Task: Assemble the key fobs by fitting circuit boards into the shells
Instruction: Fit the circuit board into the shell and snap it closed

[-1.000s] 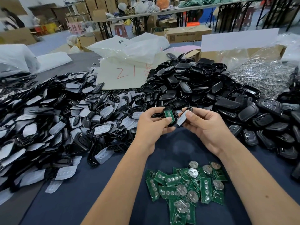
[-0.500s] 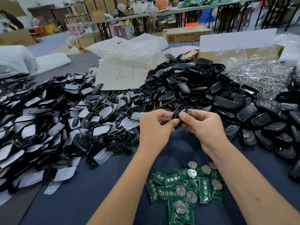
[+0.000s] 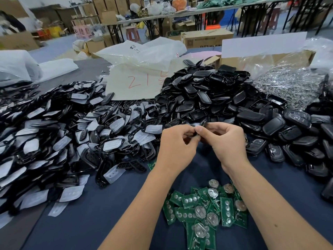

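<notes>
Both hands, the left hand [image 3: 175, 144] and right hand [image 3: 228, 141], pinched one black key fob shell [image 3: 202, 124] together above the circuit boards [image 3: 203, 212].

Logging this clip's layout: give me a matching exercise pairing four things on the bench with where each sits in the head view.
Things:
1. green circuit boards
2. shells with pale button pads
3. pile of plain black shells
4. black key fob shell being worked on

Places:
A. heaped across the left of the table
B. pinched between left hand and right hand
C. near edge, between the forearms
D. centre back, beside the bag with red writing

Pairs: 1-C, 2-A, 3-D, 4-B
</notes>
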`<state>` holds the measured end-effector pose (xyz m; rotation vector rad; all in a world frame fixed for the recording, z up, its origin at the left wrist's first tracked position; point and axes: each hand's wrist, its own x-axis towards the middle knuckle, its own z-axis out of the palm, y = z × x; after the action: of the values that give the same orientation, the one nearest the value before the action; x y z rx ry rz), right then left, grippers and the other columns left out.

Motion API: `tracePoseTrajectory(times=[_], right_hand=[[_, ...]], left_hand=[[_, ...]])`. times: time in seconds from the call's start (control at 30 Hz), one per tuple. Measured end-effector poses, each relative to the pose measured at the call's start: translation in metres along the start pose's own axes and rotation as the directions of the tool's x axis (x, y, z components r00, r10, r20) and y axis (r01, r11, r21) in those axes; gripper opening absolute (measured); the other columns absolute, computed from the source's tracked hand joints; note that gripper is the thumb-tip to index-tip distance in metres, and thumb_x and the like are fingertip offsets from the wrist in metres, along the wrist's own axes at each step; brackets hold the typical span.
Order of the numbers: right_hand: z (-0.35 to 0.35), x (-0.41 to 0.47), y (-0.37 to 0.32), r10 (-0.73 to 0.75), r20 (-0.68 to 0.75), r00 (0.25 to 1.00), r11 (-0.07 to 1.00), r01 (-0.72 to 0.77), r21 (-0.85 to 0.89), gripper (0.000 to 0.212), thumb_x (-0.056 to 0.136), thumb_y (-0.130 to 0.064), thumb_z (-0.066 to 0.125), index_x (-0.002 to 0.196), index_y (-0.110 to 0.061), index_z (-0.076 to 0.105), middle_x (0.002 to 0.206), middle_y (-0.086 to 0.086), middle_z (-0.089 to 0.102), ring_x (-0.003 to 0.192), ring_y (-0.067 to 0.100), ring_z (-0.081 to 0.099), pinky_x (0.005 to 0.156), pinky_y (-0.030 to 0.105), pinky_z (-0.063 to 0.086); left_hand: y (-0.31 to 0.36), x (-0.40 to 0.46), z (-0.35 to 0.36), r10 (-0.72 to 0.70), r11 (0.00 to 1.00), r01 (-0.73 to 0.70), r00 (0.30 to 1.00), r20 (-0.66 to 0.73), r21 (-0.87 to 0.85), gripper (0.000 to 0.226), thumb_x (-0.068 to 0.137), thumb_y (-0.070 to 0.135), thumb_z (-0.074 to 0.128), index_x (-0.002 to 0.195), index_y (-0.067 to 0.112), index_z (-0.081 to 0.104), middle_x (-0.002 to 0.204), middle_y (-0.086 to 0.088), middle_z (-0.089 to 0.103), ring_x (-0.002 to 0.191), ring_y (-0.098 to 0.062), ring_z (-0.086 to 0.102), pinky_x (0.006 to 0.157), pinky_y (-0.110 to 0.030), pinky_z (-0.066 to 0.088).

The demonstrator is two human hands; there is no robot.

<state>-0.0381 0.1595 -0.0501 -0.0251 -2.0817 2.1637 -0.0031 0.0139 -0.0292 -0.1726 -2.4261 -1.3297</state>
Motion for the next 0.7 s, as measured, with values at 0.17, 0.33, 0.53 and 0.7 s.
tracePoseTrajectory(times=[0.17,0.33,0.53,0.7], right_hand=[[0.002,-0.003,-0.001,-0.071,-0.013,0.997,0.978,0.067,-0.197,0.047,0.06,-0.066,0.088,0.083,-0.027,0.077,0.08,-0.01,0.078,0.08,0.01,0.076,0.078,0.046,0.065],[-0.004,0.0,0.0,-0.057,0.15,0.987,0.995,0.069,-0.075,0.038,0.081,-0.037,0.088,0.115,-0.025,0.075,0.092,-0.001,0.078,0.081,0.019,0.078,0.07,0.038,0.066],[-0.01,0.001,0.003,-0.153,0.35,0.924,0.957,0.227,-0.183,0.029,0.089,-0.016,0.082,0.109,-0.037,0.08,0.094,-0.007,0.08,0.083,0.018,0.076,0.072,0.03,0.061],[-0.011,-0.001,0.001,-0.176,0.339,0.924,0.961,0.235,-0.142,0.021,0.087,-0.01,0.083,0.098,-0.028,0.082,0.091,-0.004,0.08,0.087,0.017,0.077,0.082,0.035,0.062]], left_hand=[[-0.003,0.0,-0.002,-0.027,0.997,0.028,1.0,-0.012,0.075,0.015,0.078,0.013,0.086,0.091,0.02,0.081,0.076,0.019,0.069,0.084,0.006,0.065,0.073,-0.006,0.048],[-0.012,0.005,-0.013,-0.061,0.993,0.063,0.998,-0.016,0.104,0.021,0.082,0.009,0.082,0.098,0.021,0.082,0.079,0.023,0.069,0.084,0.004,0.067,0.078,-0.012,0.053],[-0.017,0.01,-0.023,-0.094,0.987,0.076,0.988,0.125,0.141,0.027,0.083,0.006,0.084,0.106,0.02,0.081,0.082,0.023,0.068,0.082,0.008,0.067,0.08,-0.01,0.053],[-0.014,0.007,-0.025,-0.035,0.994,0.021,0.99,0.133,0.105,0.029,0.084,0.001,0.081,0.108,0.017,0.08,0.09,0.013,0.073,0.087,-0.001,0.071,0.084,-0.022,0.058]])
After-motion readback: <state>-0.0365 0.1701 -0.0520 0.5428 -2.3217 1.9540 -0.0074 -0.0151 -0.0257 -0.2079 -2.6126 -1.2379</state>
